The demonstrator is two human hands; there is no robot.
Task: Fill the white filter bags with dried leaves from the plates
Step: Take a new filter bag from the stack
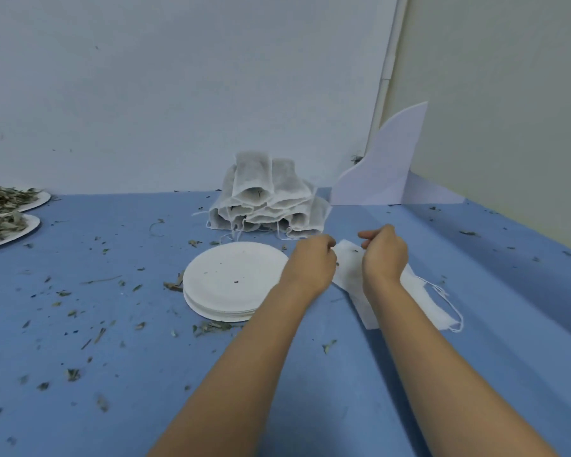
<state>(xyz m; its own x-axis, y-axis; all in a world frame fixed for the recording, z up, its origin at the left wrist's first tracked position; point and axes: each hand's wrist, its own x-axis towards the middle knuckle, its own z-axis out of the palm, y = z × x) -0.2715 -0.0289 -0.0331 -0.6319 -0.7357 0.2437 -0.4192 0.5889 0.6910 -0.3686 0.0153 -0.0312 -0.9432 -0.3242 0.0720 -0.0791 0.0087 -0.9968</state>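
Blue tablecloth (129, 245): left hand (310, 262), right hand (385, 256) curled over filter bag (347, 263); grip hidden behind knuckles, cannot tell.

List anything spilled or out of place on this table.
Leaf scraps lie scattered over the table, thickest at the left and front, off the plates of leaves at far left. The stack of plates in the middle holds only crumbs. The left hand and right hand pinch a bag.
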